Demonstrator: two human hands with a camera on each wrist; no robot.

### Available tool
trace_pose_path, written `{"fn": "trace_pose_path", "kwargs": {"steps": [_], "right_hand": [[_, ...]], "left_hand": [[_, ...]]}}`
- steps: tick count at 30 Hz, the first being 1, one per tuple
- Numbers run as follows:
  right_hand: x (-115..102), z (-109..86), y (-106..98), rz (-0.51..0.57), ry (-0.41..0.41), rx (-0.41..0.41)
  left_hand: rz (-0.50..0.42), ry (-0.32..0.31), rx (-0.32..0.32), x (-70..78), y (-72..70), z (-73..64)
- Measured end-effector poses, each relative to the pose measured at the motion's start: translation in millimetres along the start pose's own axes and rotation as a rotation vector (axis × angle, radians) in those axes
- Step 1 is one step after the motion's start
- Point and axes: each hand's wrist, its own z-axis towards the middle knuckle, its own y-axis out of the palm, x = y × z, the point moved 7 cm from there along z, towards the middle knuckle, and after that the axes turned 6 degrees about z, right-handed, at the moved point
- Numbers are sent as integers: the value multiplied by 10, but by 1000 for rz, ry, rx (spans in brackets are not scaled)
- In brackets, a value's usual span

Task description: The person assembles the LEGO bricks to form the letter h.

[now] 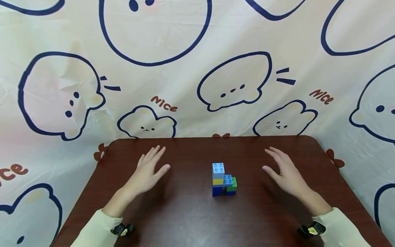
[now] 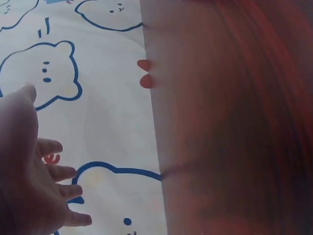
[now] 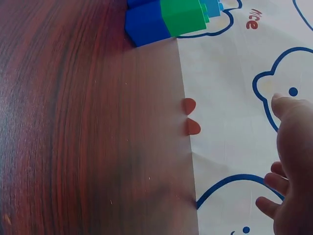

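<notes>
A small structure of toy building bricks [image 1: 217, 181] stands on the dark brown table, a little right of its middle. Its taller left stack runs dark blue, yellow and light blue from bottom to top; on the right a green brick [image 1: 234, 184] sits over a dark blue one, with a blue brick bridging the two sides. To the left of it, my left hand [image 1: 147, 174] is held over the table, fingers spread and holding nothing. My right hand [image 1: 285, 173] mirrors it on the other side, fingers extended. The green brick [image 3: 183, 18] also shows at the top of the right wrist view.
The brown table [image 1: 191, 219] has rounded far corners. Behind and beside it hangs a pale cloth [image 1: 185, 82] printed with blue cartoon outlines and the word "Nice". Each wrist carries a black strapped device [image 1: 122, 229] just past a pale sleeve [image 1: 98, 229].
</notes>
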Motion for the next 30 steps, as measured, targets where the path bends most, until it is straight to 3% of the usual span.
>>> {"fn": "trace_pose_path", "kwargs": {"steps": [5, 9, 18, 24, 30], "right_hand": [[24, -41, 90, -19, 9, -51], [-8, -80, 234, -15, -8, -103], [-270, -151, 614, 65, -42, -224], [-378, -180, 803, 141, -5, -285], [-441, -197, 880, 203, 2, -292]], "left_hand": [[-44, -4, -68, -5, 147, -71], [-89, 28, -94, 91, 285, -92], [-243, 157, -136, 560, 663, -49], [-325, 191, -169, 853, 861, 46], [-376, 190, -195, 1017, 995, 109]]}}
